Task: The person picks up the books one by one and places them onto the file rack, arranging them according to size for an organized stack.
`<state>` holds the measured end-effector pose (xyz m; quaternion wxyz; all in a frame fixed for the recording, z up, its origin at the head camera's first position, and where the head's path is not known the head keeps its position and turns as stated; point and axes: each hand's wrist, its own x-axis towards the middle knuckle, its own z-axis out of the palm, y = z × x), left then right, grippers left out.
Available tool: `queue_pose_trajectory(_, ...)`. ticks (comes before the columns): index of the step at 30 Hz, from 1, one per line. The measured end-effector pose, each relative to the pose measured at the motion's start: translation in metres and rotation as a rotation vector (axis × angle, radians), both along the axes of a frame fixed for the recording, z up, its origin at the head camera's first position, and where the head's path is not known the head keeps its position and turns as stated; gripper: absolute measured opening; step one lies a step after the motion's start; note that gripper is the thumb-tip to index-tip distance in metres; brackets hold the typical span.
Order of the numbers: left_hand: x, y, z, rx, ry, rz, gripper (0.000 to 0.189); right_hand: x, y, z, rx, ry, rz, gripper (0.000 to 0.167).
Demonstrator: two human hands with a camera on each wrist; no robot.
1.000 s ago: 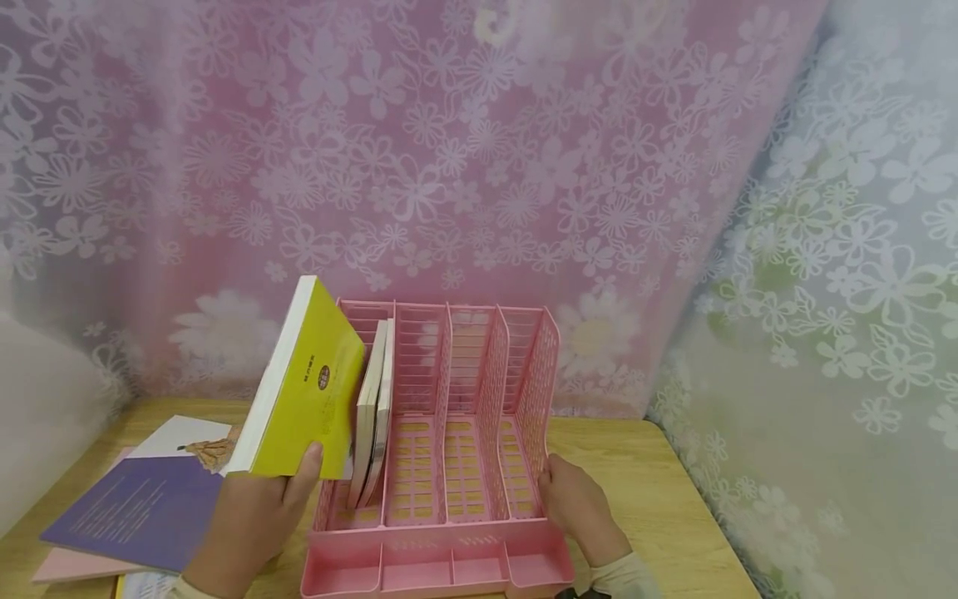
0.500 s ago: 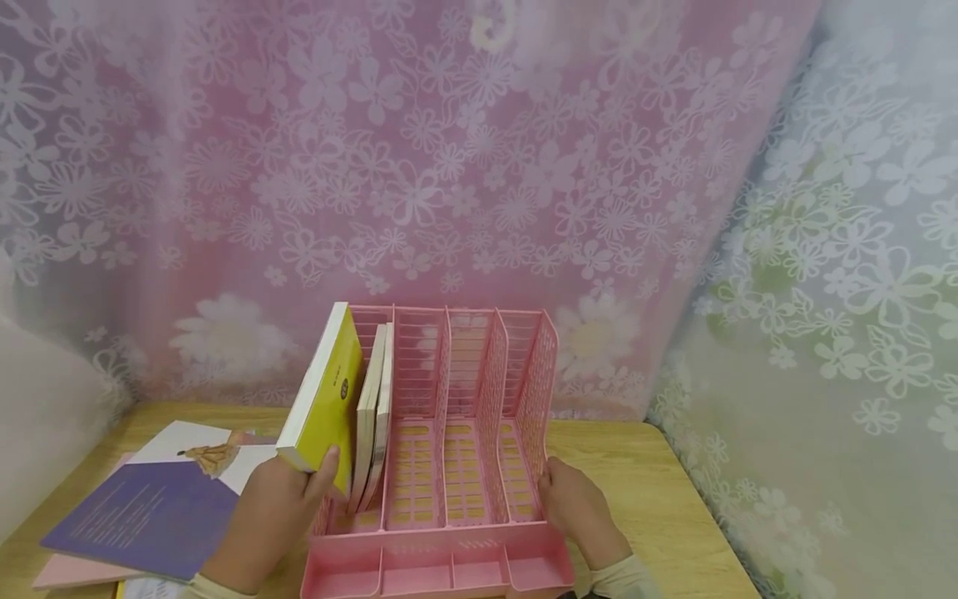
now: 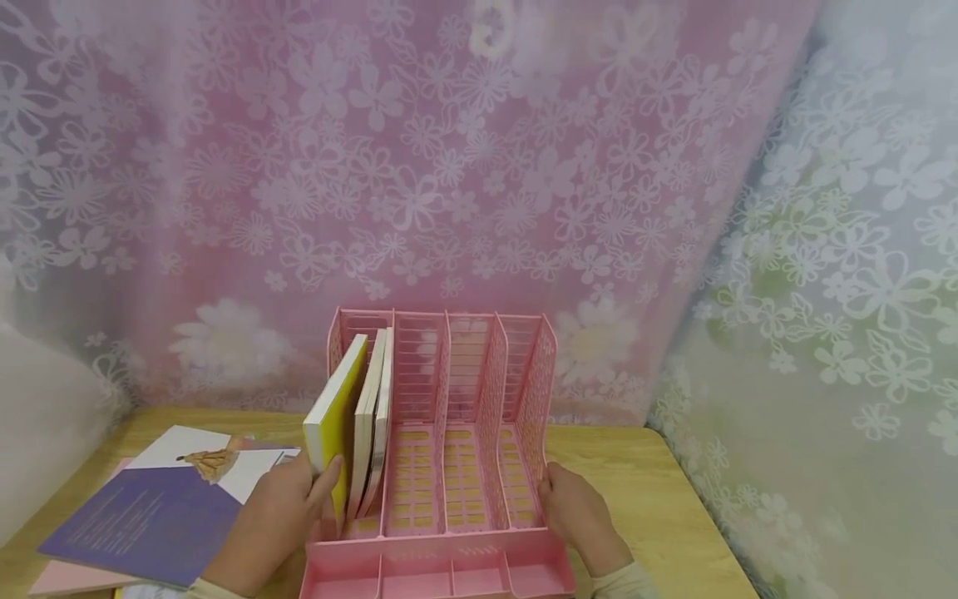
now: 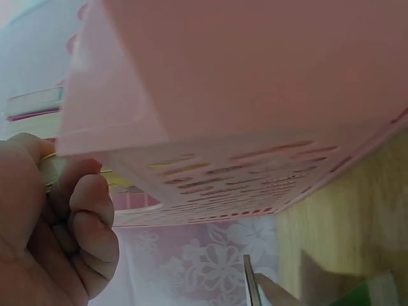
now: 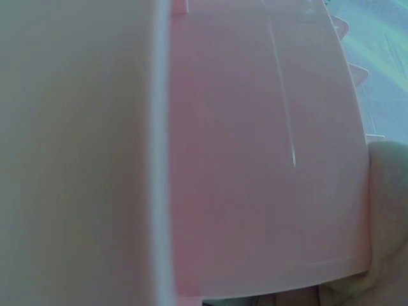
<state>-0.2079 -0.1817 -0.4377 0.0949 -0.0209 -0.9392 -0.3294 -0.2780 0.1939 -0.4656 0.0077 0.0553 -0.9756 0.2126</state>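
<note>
A pink plastic desk file rack with upright dividers stands on the table. In its leftmost slot a thick yellow-covered book leans, white page edges facing out. My left hand grips the lower edge of this book, thumb on the yellow cover; in the left wrist view the left hand is beside the rack's side wall with fingers curled. Right of the yellow book, two thinner books stand in the same slot. My right hand holds the rack's right side wall at its front edge.
On the table's left side lies a loose pile with a purple booklet, a white sheet and a pink one. The wooden table extends right of the rack. A floral curtain hangs behind it.
My left hand has moved right and lowered the yellow book from above the rack down into the leftmost slot, turning it more upright. The right hand has stayed on the rack's side.
</note>
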Motion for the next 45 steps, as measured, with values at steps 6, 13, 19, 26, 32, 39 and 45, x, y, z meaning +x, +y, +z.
queue_pose_trajectory(6,-0.003,-0.003,-0.006,-0.018,0.059,0.015,0.038,0.001,0.0,0.0,0.004,0.014,-0.002,0.018)
queue_pose_trajectory(13,-0.005,-0.003,-0.003,-0.018,0.065,0.004,0.039,0.0,0.0,0.003,0.003,0.02,0.009,0.018)
queue_pose_trajectory(19,-0.005,-0.003,0.0,-0.013,0.039,-0.007,0.044,-0.002,0.001,0.003,0.01,0.029,0.02,0.018)
queue_pose_trajectory(26,-0.003,-0.003,0.005,-0.027,-0.005,-0.024,0.047,-0.005,0.003,-0.002,0.005,0.017,0.01,0.019)
queue_pose_trajectory(32,-0.002,-0.004,0.006,-0.031,-0.022,-0.036,0.047,-0.003,0.002,-0.001,0.008,0.014,0.014,0.02)
queue_pose_trajectory(39,-0.003,-0.005,0.005,0.006,-0.056,-0.05,0.052,-0.002,0.002,0.0,0.015,0.016,0.021,0.018)
queue_pose_trajectory(45,-0.003,-0.007,0.002,-0.004,-0.026,-0.089,0.048,-0.001,0.001,-0.001,0.013,-0.001,0.015,0.019)
